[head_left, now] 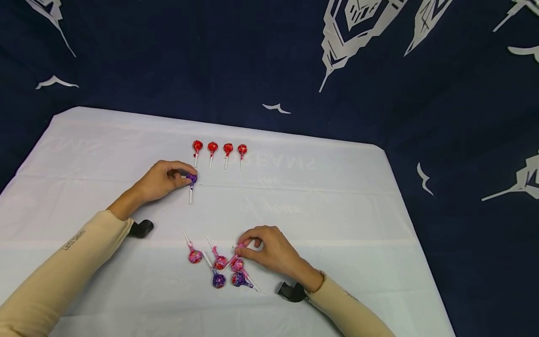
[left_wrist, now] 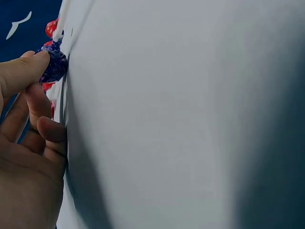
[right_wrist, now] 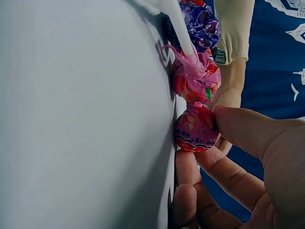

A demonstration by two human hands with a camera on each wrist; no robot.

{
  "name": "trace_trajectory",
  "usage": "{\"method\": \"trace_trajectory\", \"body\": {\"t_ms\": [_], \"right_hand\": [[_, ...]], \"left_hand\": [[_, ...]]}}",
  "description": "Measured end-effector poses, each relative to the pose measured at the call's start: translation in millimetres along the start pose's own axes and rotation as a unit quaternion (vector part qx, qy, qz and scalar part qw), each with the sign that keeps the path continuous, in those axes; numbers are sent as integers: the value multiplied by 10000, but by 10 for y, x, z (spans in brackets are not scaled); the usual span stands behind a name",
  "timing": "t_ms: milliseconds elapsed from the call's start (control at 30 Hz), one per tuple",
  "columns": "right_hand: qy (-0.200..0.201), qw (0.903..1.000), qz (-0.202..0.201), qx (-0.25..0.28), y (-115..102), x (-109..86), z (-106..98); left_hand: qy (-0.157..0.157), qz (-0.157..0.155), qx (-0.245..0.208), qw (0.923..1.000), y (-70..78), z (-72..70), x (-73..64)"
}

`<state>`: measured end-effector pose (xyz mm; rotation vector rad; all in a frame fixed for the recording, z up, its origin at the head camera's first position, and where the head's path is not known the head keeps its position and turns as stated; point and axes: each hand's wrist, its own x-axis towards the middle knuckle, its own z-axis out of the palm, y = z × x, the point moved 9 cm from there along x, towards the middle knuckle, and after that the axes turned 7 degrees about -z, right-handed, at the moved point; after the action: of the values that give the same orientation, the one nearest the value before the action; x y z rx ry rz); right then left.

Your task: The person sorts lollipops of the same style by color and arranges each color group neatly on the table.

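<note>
My left hand pinches a purple-wrapped lollipop between thumb and fingers, its white stick pointing toward me. The left wrist view shows the thumb on that purple ball. Just beyond it lies a row of several red lollipops, sticks toward me. Nearer me, my right hand pinches the head of a pink-wrapped lollipop at the edge of a loose group. Around it lie other pink lollipops and two purple ones, one left of the other.
A white cloth with faint lettering covers the table. Dark blue fabric with white feather and bird shapes hangs behind the far edge. Black wrist devices stick out from both sleeves.
</note>
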<state>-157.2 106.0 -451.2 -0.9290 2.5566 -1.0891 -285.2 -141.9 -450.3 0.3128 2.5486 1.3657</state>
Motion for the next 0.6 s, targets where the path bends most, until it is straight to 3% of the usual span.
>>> {"method": "trace_trajectory", "body": {"t_ms": [267,600], "right_hand": [[-26,10000,-19,21,-12,4,8],[1,10000,-91,2,-28,1,-5]], "left_hand": [[-90,163,-436,9989,-16,27,-12],[-259,-91,-397,9988,-63,55,-10]]}}
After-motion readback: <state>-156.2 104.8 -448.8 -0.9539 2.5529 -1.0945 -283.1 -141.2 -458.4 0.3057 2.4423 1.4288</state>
